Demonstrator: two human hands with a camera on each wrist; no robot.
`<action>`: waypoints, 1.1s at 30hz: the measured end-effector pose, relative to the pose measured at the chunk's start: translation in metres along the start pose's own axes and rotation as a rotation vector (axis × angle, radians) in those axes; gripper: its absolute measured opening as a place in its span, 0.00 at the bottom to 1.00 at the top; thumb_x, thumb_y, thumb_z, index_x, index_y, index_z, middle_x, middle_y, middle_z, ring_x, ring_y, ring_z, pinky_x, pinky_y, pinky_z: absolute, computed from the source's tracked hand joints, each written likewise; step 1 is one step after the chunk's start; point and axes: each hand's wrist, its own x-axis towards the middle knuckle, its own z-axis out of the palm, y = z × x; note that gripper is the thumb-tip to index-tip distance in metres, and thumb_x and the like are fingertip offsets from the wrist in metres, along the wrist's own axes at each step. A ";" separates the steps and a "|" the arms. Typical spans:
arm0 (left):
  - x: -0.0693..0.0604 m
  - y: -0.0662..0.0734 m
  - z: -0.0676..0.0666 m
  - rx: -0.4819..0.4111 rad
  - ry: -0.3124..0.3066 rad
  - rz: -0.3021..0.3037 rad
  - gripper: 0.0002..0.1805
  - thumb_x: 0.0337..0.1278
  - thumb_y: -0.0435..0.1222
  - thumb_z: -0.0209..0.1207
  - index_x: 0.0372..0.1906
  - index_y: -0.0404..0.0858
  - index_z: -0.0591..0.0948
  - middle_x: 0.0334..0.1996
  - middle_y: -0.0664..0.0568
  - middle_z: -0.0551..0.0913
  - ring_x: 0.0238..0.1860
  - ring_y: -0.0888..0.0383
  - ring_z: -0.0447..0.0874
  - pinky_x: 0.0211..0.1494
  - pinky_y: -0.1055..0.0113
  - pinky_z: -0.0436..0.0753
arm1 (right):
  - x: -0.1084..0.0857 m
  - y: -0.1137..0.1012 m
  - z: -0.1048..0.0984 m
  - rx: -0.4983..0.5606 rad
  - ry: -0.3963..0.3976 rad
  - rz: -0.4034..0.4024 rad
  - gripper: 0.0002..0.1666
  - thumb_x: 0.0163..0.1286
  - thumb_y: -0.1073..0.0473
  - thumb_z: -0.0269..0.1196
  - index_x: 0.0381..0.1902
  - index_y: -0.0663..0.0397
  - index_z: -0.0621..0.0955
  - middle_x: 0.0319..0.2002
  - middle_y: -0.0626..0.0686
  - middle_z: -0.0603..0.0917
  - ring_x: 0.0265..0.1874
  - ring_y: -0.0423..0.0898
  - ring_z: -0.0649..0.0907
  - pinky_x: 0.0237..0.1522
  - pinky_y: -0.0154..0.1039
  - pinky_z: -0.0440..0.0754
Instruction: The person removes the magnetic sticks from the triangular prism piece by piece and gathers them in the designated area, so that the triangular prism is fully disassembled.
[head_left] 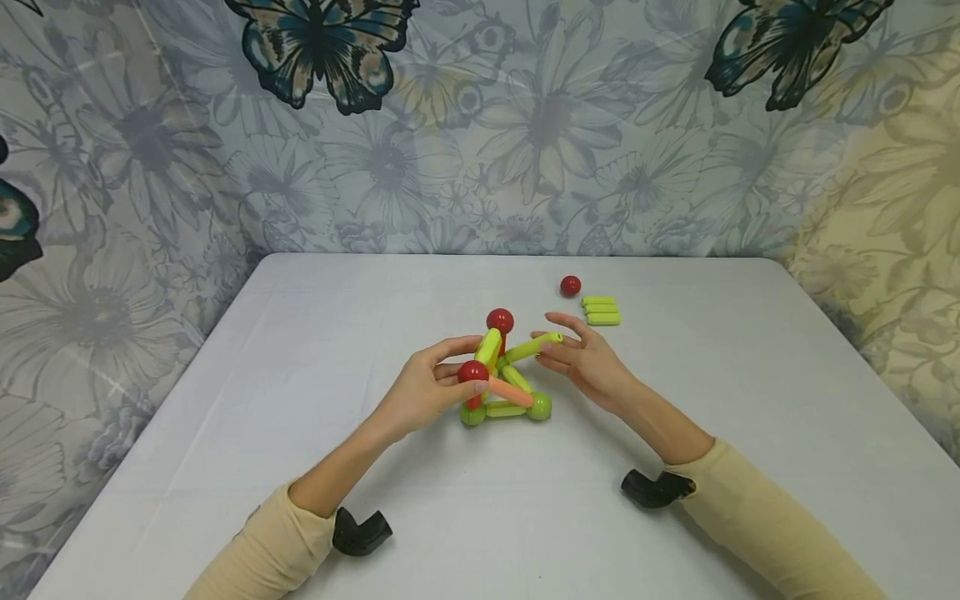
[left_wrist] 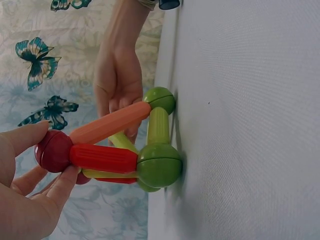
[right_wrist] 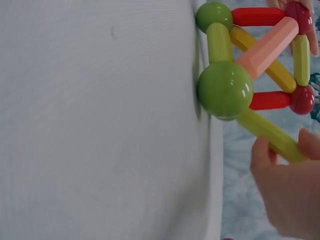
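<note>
1. Head view, centre of the frame: a ball-and-rod toy frame (head_left: 512, 390) stands on the white tablecloth (head_left: 540, 508), its green balls at the base and red balls on top.
2. The left hand (head_left: 422, 387), left of centre, pinches the near red top ball (left_wrist: 52, 151) between thumb and fingers, as the left wrist view shows. This hold seems meant to steady the frame; a light one, pressing slightly down towards the table, should serve best, since a sideways tug could pull the salmon rod (left_wrist: 110, 122) off its ball.
3. The right hand (head_left: 592, 367), right of centre, grasps a lime rod (right_wrist: 272, 134) between thumb and finger near its outer end.
4. In the right wrist view, upper right, that rod's inner end runs in behind the large green ball (right_wrist: 225, 90). The joint is hidden, so I cannot tell whether it is seated.
5. Settling the rod's angle looks like the step in hand. I would turn it slowly about its inner end, without lifting, letting go only once it holds by itself.
6. Right of upper centre in the head view lie a loose red ball (head_left: 570, 286) and three loose lime rods (head_left: 602, 310), well clear of the right forearm.
</note>
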 end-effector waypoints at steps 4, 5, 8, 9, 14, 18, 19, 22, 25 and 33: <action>0.000 0.000 0.000 0.000 -0.001 0.000 0.32 0.54 0.30 0.66 0.66 0.41 0.71 0.62 0.48 0.70 0.52 0.53 0.80 0.49 0.64 0.81 | 0.004 0.000 0.000 0.069 0.085 0.090 0.36 0.73 0.62 0.56 0.72 0.61 0.55 0.55 0.58 0.72 0.47 0.45 0.80 0.56 0.40 0.74; 0.000 0.000 0.000 0.000 -0.002 0.002 0.32 0.54 0.30 0.66 0.66 0.41 0.71 0.62 0.47 0.70 0.52 0.53 0.80 0.49 0.64 0.81 | 0.005 0.000 0.001 0.081 0.097 0.106 0.35 0.73 0.60 0.56 0.72 0.62 0.56 0.53 0.57 0.72 0.46 0.45 0.80 0.57 0.40 0.74; 0.000 -0.001 0.000 0.001 -0.004 0.005 0.32 0.54 0.30 0.66 0.66 0.41 0.71 0.62 0.47 0.70 0.52 0.52 0.80 0.49 0.64 0.81 | 0.008 0.002 0.002 0.086 0.089 0.134 0.34 0.73 0.60 0.55 0.71 0.65 0.57 0.56 0.59 0.72 0.49 0.46 0.80 0.59 0.41 0.72; 0.000 -0.001 -0.001 0.002 -0.005 0.006 0.32 0.54 0.30 0.66 0.66 0.41 0.71 0.62 0.47 0.70 0.53 0.52 0.80 0.50 0.64 0.81 | 0.008 0.004 0.002 0.077 0.080 0.138 0.33 0.74 0.61 0.54 0.70 0.66 0.58 0.58 0.61 0.71 0.51 0.47 0.79 0.59 0.41 0.71; 0.000 -0.002 -0.001 0.007 -0.005 0.012 0.32 0.54 0.30 0.66 0.65 0.41 0.71 0.62 0.47 0.71 0.52 0.52 0.80 0.50 0.64 0.81 | 0.010 0.009 0.006 -0.015 0.045 0.133 0.31 0.75 0.61 0.53 0.69 0.71 0.59 0.65 0.66 0.65 0.60 0.53 0.74 0.59 0.41 0.71; 0.001 -0.002 0.000 0.004 -0.011 0.022 0.32 0.54 0.30 0.66 0.65 0.40 0.71 0.62 0.47 0.71 0.52 0.52 0.80 0.50 0.64 0.81 | 0.010 0.007 0.011 -0.067 0.078 0.146 0.28 0.76 0.61 0.51 0.68 0.70 0.60 0.63 0.67 0.68 0.56 0.52 0.76 0.56 0.39 0.74; 0.001 -0.001 0.000 0.002 -0.011 0.022 0.32 0.54 0.30 0.66 0.65 0.40 0.71 0.62 0.47 0.71 0.52 0.52 0.80 0.50 0.64 0.81 | 0.010 0.007 0.012 -0.091 0.099 0.150 0.28 0.76 0.61 0.50 0.68 0.69 0.61 0.62 0.66 0.69 0.55 0.52 0.77 0.56 0.39 0.75; 0.001 0.000 0.000 0.003 -0.007 0.020 0.31 0.54 0.30 0.66 0.65 0.40 0.71 0.62 0.47 0.71 0.52 0.52 0.80 0.50 0.64 0.80 | 0.010 0.005 0.015 -0.178 0.166 0.149 0.26 0.76 0.61 0.50 0.67 0.67 0.63 0.58 0.65 0.72 0.50 0.50 0.78 0.53 0.37 0.77; 0.000 0.000 0.000 0.004 -0.004 0.011 0.32 0.55 0.30 0.66 0.65 0.40 0.71 0.62 0.47 0.71 0.53 0.52 0.79 0.50 0.64 0.80 | 0.011 0.005 0.015 -0.237 0.215 0.145 0.26 0.76 0.61 0.50 0.67 0.66 0.63 0.57 0.64 0.72 0.50 0.49 0.78 0.52 0.35 0.78; 0.000 -0.001 0.001 0.005 -0.002 0.012 0.32 0.54 0.30 0.66 0.65 0.41 0.71 0.62 0.47 0.71 0.52 0.52 0.80 0.50 0.64 0.81 | 0.010 0.004 0.000 -0.298 0.222 0.146 0.28 0.75 0.57 0.53 0.64 0.70 0.62 0.51 0.65 0.78 0.42 0.44 0.83 0.47 0.34 0.80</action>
